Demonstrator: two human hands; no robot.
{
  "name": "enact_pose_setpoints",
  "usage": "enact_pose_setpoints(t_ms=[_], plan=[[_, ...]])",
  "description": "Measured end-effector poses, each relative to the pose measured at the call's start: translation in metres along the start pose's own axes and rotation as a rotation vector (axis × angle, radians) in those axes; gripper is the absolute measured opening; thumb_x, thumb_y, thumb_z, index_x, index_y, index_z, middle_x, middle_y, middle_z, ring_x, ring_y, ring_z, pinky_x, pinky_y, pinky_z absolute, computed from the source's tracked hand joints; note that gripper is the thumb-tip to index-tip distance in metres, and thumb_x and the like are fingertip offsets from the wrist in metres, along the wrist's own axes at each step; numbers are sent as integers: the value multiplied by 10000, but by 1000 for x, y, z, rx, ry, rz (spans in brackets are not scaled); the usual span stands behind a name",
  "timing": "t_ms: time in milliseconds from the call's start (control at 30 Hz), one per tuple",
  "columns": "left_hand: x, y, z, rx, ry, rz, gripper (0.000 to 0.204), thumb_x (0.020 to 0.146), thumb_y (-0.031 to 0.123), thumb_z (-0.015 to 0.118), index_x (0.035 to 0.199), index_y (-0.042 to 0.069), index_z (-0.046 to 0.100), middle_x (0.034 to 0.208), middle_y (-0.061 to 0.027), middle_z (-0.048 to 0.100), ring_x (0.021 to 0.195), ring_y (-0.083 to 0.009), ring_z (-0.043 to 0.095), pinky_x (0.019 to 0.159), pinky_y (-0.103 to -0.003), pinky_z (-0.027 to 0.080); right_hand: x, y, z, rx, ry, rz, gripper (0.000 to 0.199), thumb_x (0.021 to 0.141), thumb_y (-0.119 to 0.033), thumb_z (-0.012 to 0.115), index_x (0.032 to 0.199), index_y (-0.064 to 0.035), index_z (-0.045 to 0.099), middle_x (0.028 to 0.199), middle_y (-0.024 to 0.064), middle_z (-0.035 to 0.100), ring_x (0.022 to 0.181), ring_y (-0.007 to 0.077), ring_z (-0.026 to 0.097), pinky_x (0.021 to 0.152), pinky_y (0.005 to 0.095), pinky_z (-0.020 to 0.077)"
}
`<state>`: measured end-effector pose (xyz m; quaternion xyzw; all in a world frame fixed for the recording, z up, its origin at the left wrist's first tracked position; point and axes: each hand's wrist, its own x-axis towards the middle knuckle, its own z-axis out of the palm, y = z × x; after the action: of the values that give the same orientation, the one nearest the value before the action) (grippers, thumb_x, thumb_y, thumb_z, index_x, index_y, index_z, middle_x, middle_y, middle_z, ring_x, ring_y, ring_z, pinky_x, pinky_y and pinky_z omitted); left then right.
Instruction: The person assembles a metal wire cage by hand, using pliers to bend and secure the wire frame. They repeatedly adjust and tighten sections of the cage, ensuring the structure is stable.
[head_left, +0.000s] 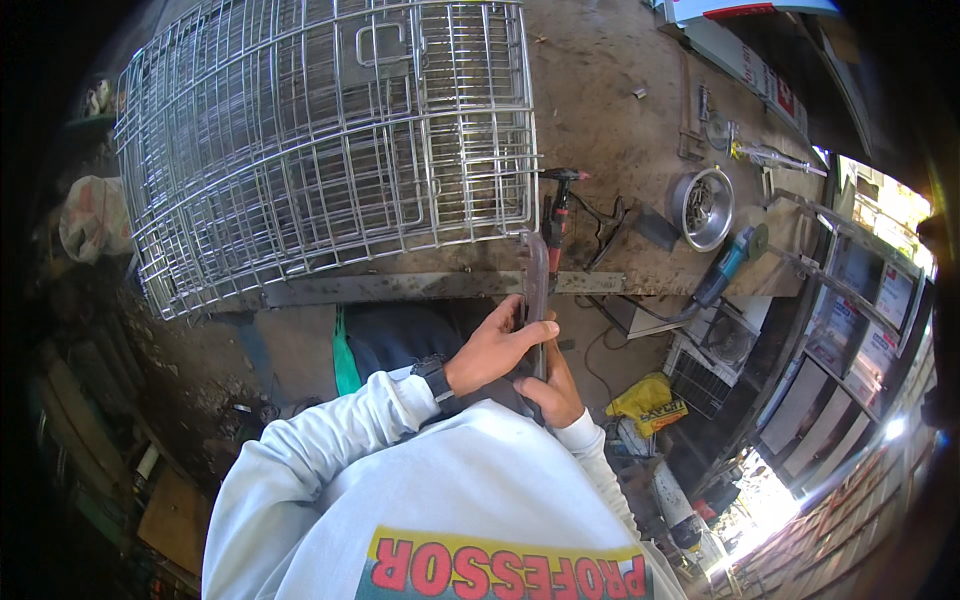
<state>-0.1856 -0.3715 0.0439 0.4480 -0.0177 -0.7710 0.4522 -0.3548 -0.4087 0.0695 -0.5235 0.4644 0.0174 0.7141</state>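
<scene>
My left hand [497, 347] and my right hand [553, 392] both grip a long dark metal bar [536, 282] that stands roughly upright at the front edge of the workbench [610, 130]. The left hand, with a black watch on its wrist, wraps the bar higher up; the right hand holds it lower, partly hidden behind my pale sleeve. The bar's top end touches the bench edge beside a red-handled clamp tool [557, 215]. A large stack of wire mesh racks [320, 140] lies on the bench just left of the bar.
A round metal bowl [702, 207] of small parts, a blue angle grinder [730, 262] and a screwdriver [775, 157] lie on the bench's right side. Below are a yellow bag [648, 400], a wire crate [700, 380] and clutter on the dirt floor.
</scene>
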Motion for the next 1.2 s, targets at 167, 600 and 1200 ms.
enact_pose_setpoints(t_ms=[167, 600, 1200], plan=[[1, 1, -5, -26, 9, -1, 519, 972, 327, 707, 1351, 18, 534, 1288, -101, 617, 1184, -188, 579, 1025, -333, 470, 6, -4, 7, -43, 44, -8, 917, 719, -148, 637, 1552, 38, 301, 1442, 176, 471, 1349, 282, 452, 1141, 360, 343], [7, 4, 3, -20, 92, -5, 511, 955, 355, 737, 1281, 10, 548, 1120, -70, 618, 1051, -165, 596, 896, -304, 504, 10, -34, 1, -53, 4, 64, 853, 777, -151, 685, 1543, 15, 345, 1464, 203, 476, 1387, 327, 457, 1156, 391, 353], [20, -13, 21, 1, 246, 64, 523, 901, 438, 706, 1108, -38, 639, 930, -151, 729, 837, -217, 696, 786, -348, 546, 4, -33, -9, 158, 19, 228, 770, 729, -126, 646, 1457, 24, 444, 1318, 147, 575, 1262, 278, 552, 1068, 351, 420]])
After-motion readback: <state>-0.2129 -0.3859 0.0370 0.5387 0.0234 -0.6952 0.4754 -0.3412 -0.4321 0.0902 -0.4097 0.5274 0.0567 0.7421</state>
